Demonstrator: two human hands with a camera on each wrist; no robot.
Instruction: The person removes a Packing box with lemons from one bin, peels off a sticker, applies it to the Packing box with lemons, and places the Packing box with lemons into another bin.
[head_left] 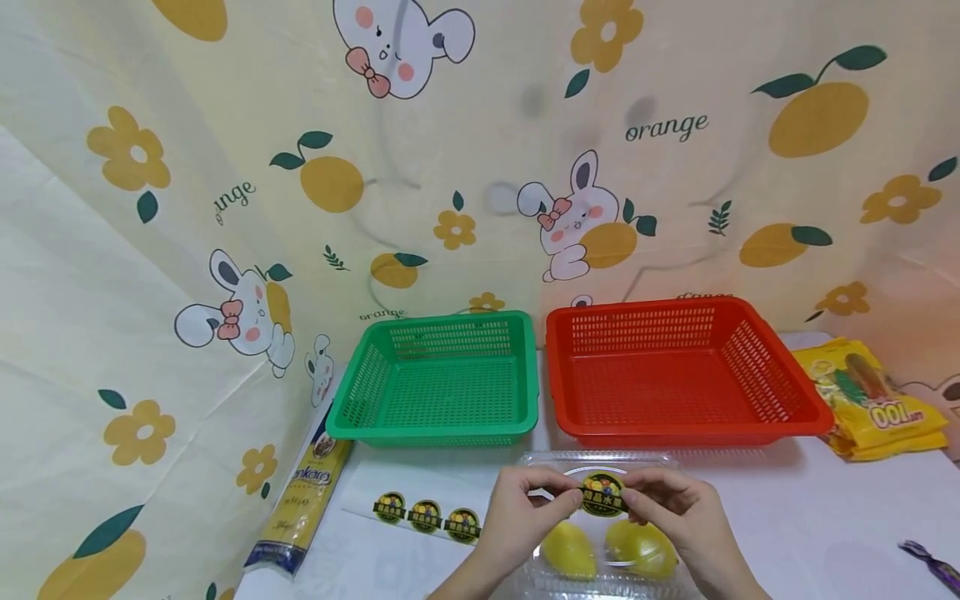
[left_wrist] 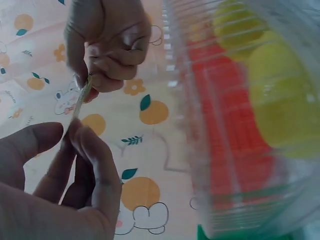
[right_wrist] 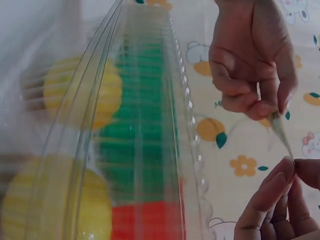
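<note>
Between my two hands a round black-and-gold fruit sticker (head_left: pixel 602 493) is stretched out above a clear plastic box (head_left: pixel 600 457). My left hand (head_left: pixel 525 512) pinches its left edge between thumb and fingers. On the opposite edge, my right hand (head_left: pixel 678 512) pinches it the same way. Two yellow fruits (head_left: pixel 567 550) show through the box, below the hands. Seen edge-on in the left wrist view, the sticker (left_wrist: pixel 80 102) is a thin strip joining both hands' fingertips. In the right wrist view the box wall (right_wrist: pixel 145 100) stands beside the hands.
A backing strip (head_left: pixel 424 516) with several matching stickers lies left of the box. Behind stand a green basket (head_left: pixel 435 438) and a red basket (head_left: pixel 690 433). A yellow pasta packet (head_left: pixel 300 500) lies at left, yellow snack bags (head_left: pixel 870 408) at right, and a purple wrapped item (head_left: pixel 930 562) near the right edge.
</note>
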